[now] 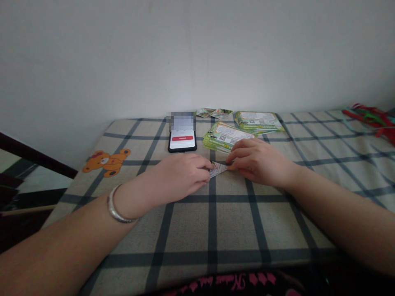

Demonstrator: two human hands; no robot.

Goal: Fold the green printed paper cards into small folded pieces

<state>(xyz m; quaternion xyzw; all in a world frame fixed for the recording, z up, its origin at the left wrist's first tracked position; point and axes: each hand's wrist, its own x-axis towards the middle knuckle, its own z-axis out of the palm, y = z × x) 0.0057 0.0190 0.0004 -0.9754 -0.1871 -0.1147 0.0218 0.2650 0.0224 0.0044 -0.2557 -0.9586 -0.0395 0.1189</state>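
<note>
Between my hands a small folded piece of printed paper [218, 169] lies on the checked tablecloth, its visible part coming to a point at the right. My left hand [187, 174], with a silver bangle at the wrist, has its fingers closed on the paper's left end. At the right corner, my right hand [254, 162] pinches the paper between thumb and fingers. Just behind that hand sits a fanned stack of green-and-white printed cards [226, 135]; the hand partly covers it.
A phone [182, 139] with a lit screen leans near the wall. Beside it are folded paper pieces [214, 112] and a second card stack [259, 121]. A bear figure [107, 162] is at the left of the tablecloth [191, 230]. Red and green items [372, 119] lie far right.
</note>
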